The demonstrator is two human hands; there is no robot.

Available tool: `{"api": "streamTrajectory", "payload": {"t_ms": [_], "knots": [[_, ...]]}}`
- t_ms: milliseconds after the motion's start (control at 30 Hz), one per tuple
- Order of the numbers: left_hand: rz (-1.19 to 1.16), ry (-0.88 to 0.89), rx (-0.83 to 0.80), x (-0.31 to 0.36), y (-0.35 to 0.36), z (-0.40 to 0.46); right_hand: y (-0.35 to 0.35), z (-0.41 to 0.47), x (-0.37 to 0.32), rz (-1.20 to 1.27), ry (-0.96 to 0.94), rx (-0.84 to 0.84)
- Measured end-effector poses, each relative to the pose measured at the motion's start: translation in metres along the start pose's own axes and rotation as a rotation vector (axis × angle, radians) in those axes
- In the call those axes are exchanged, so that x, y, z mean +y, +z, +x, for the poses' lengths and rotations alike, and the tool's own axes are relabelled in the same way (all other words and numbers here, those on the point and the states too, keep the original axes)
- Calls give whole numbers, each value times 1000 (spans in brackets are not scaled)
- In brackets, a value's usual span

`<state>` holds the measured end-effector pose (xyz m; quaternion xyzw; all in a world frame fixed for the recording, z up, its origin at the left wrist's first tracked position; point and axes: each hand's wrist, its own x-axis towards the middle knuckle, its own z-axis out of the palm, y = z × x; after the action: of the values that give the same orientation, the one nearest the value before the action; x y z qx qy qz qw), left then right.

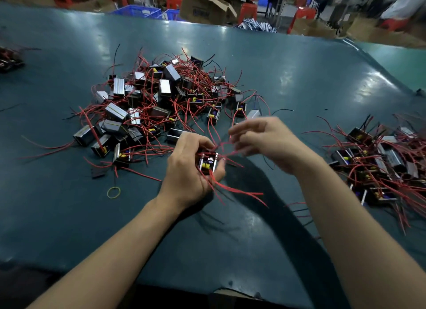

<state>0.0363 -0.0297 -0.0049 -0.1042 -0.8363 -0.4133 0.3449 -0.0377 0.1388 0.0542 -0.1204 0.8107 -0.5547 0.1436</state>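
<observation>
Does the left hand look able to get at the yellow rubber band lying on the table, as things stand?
Probably yes for reach: the rubber band lies alone on bare table beside the left hand, with nothing over it. But that hand grips a wired module, so its fingers are busy.

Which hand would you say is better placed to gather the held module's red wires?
The right hand: its fingers, though blurred, are at the red wires just above the module, while the left hand grips that module and is occupied.

The left hand (pixel 186 170) grips a small wired module (pixel 208 162); the blurred right hand (pixel 260 136) pinches its red wires (pixel 227 147).
</observation>
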Motion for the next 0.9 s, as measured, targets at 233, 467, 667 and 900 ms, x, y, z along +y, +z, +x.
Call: {"api": "streamTrajectory", "payload": {"t_ms": [233, 467, 667, 900], "knots": [[52, -34, -200, 6, 2, -5, 9, -54, 38, 593, 80, -26], [-65, -22, -636, 3, -9, -1, -9, -63, 48, 371, 65, 13], [42, -33, -525, 2, 2, -4, -14, -61, 48, 457, 34, 59], [-67, 34, -247, -3, 0, -2, -3, -60, 48, 291, -65, 2]]}}
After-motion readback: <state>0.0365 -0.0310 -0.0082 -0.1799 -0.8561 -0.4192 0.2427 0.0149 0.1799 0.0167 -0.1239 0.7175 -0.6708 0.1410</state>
